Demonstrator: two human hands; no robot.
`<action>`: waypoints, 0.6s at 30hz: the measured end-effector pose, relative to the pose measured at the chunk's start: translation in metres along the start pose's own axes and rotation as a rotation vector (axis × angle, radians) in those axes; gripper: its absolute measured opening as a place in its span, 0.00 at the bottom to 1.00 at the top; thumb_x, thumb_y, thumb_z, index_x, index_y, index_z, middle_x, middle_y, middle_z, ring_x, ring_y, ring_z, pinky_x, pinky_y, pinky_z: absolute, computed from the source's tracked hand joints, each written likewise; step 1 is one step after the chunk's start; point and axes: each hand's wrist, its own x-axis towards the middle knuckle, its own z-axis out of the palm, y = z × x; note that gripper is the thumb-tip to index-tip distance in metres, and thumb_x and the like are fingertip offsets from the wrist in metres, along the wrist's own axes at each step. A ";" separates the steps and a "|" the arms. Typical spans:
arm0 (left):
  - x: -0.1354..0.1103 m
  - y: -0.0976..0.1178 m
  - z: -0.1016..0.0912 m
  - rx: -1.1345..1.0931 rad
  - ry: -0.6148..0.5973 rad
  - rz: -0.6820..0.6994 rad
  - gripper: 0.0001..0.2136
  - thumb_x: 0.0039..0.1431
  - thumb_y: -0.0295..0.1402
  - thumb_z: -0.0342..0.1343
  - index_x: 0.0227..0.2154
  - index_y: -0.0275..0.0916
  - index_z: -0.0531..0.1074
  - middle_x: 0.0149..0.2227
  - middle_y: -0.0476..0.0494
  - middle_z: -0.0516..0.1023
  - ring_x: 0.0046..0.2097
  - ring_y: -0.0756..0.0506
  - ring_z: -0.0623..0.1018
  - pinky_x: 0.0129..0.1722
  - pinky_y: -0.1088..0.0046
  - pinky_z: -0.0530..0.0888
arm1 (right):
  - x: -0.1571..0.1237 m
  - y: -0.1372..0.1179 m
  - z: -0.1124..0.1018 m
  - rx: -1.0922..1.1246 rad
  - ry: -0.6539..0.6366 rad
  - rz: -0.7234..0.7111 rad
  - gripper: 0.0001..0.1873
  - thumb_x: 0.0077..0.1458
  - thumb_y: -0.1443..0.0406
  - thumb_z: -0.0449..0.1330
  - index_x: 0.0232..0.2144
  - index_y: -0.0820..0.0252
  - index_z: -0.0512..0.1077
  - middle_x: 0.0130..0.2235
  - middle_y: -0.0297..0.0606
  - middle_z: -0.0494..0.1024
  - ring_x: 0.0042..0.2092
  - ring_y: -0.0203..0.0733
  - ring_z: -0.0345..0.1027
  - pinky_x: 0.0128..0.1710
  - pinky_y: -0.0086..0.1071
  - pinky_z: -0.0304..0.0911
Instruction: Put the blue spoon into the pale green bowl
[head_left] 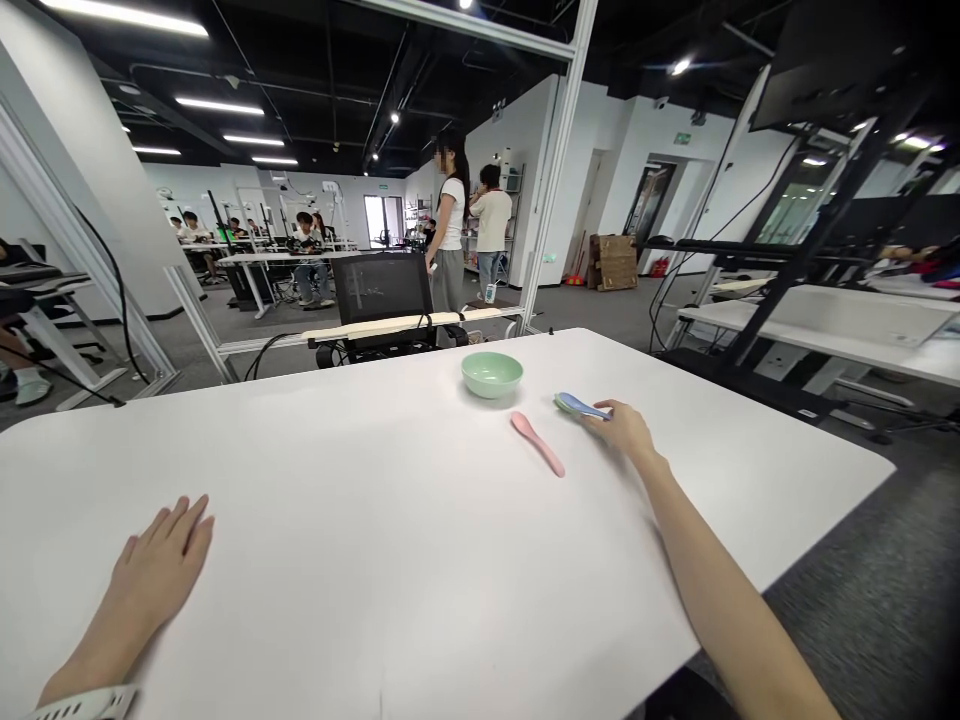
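Fingers [618,407] of our right hand [628,430] grip the handle of a slim blue spoon [577,403] overlapping a pale green spoon [562,404], right of our round mint-green bowl [491,376] and smooth pink spoon [538,443], while our left hand [160,555] rests palm down, loosely spread, on the smooth white table [345,500].

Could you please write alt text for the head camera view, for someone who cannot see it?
A person's right hand holds a blue spoon by its handle, with a green item partly hidden beneath. A pink spoon and green bowl are nearby; the left hand rests palm-down on the white table.
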 end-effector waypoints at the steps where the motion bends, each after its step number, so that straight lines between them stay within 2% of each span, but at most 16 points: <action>1: 0.000 0.001 -0.001 -0.001 0.001 0.003 0.40 0.75 0.46 0.30 0.75 0.27 0.70 0.79 0.25 0.68 0.81 0.26 0.66 0.79 0.37 0.63 | 0.001 0.001 -0.001 0.005 -0.017 0.008 0.18 0.55 0.51 0.70 0.39 0.58 0.85 0.32 0.42 0.83 0.36 0.49 0.75 0.35 0.36 0.61; 4: -0.002 0.004 -0.002 -0.003 0.018 0.006 0.38 0.74 0.45 0.33 0.75 0.28 0.71 0.79 0.24 0.69 0.81 0.26 0.67 0.79 0.36 0.63 | 0.001 0.003 -0.001 0.026 -0.073 0.013 0.23 0.54 0.44 0.72 0.30 0.58 0.83 0.28 0.41 0.80 0.33 0.46 0.72 0.34 0.37 0.61; 7: -0.003 0.005 -0.003 0.007 0.026 0.000 0.36 0.74 0.44 0.36 0.75 0.31 0.71 0.78 0.25 0.71 0.80 0.27 0.68 0.78 0.36 0.64 | 0.000 0.001 -0.001 0.042 -0.058 0.025 0.29 0.51 0.37 0.72 0.26 0.57 0.81 0.25 0.40 0.77 0.31 0.45 0.71 0.33 0.37 0.60; 11: -0.003 0.006 -0.004 0.022 0.000 0.004 0.38 0.76 0.44 0.32 0.75 0.27 0.69 0.80 0.23 0.67 0.81 0.26 0.67 0.79 0.37 0.64 | -0.001 0.002 0.000 0.043 0.001 0.064 0.32 0.51 0.34 0.70 0.26 0.57 0.82 0.24 0.42 0.76 0.32 0.47 0.70 0.33 0.38 0.60; 18: -0.004 0.008 -0.005 0.047 -0.028 0.003 0.38 0.77 0.44 0.30 0.76 0.26 0.67 0.81 0.24 0.66 0.82 0.27 0.65 0.80 0.40 0.62 | 0.003 0.008 0.002 0.050 -0.002 0.079 0.29 0.52 0.38 0.70 0.31 0.58 0.85 0.29 0.43 0.79 0.35 0.48 0.72 0.35 0.39 0.61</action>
